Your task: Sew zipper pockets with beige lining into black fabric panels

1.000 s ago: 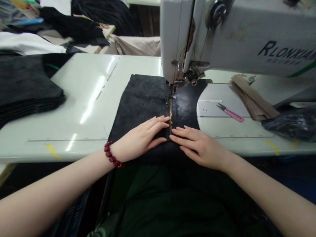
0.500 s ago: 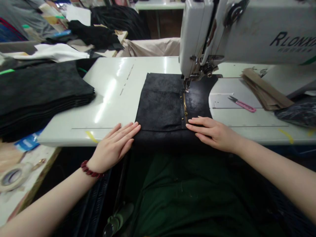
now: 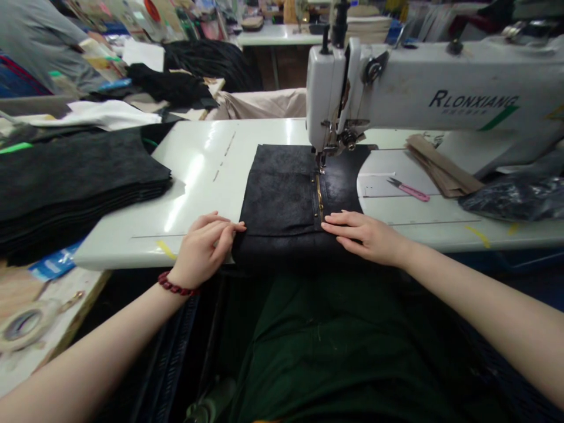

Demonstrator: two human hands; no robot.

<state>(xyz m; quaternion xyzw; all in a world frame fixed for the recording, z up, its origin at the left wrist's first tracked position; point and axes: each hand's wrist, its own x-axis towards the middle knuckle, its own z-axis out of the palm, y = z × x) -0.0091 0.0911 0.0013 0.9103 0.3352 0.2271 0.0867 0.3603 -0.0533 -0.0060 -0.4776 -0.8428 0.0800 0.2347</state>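
A black leather panel (image 3: pixel 282 202) lies on the sewing machine bed, its near edge hanging over the table's front. A gold-toothed zipper (image 3: pixel 320 197) with small brass studs runs down it, its top end just below the presser foot (image 3: pixel 321 167). At the panel's left edge, my left hand (image 3: pixel 205 244) has its fingers curled, gripping the leather by the near left edge. My right hand (image 3: pixel 363 235) rests with fingers stretched out on the leather, fingertips beside the zipper's lower end. The leather hides the machine's needle plate.
The sewing machine head (image 3: pixel 335 100) rises over the panel. To the right are pink thread snips (image 3: pixel 409 189), brown strips (image 3: pixel 440 164) and a dark plastic-wrapped bundle (image 3: pixel 506 197). A stack of black leather pieces (image 3: pixel 79 182) stands left, with a tape roll (image 3: pixel 24 326) below.
My left hand has gone from lying flat with fingers extended to curled at the panel's edge. My right hand stays flat by the zipper. The view has tilted up and shifted right.
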